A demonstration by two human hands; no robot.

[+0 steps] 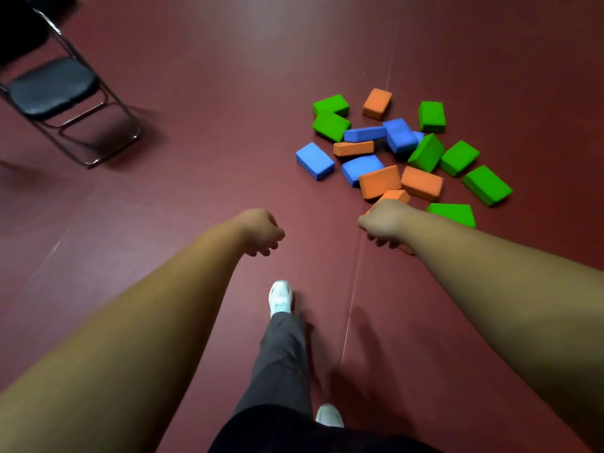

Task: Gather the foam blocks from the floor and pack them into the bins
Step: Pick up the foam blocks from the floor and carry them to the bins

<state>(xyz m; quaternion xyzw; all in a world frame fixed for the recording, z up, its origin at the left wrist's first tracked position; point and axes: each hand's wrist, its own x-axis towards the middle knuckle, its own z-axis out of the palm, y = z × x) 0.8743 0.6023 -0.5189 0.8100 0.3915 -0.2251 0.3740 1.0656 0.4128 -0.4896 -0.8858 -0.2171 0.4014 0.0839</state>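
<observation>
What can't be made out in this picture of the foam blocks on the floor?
- Head view: the bins are nowhere in frame.
- Head view: the right hand covers most of an orange block; whether it grips it or merely hangs above it is unclear.
- Head view: the chair has its back cut off by the top-left corner.

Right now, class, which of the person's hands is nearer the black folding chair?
Left. The left hand is to the right of the folding chair, well apart from it; the right hand is farther right still, beside the foam blocks.
</observation>
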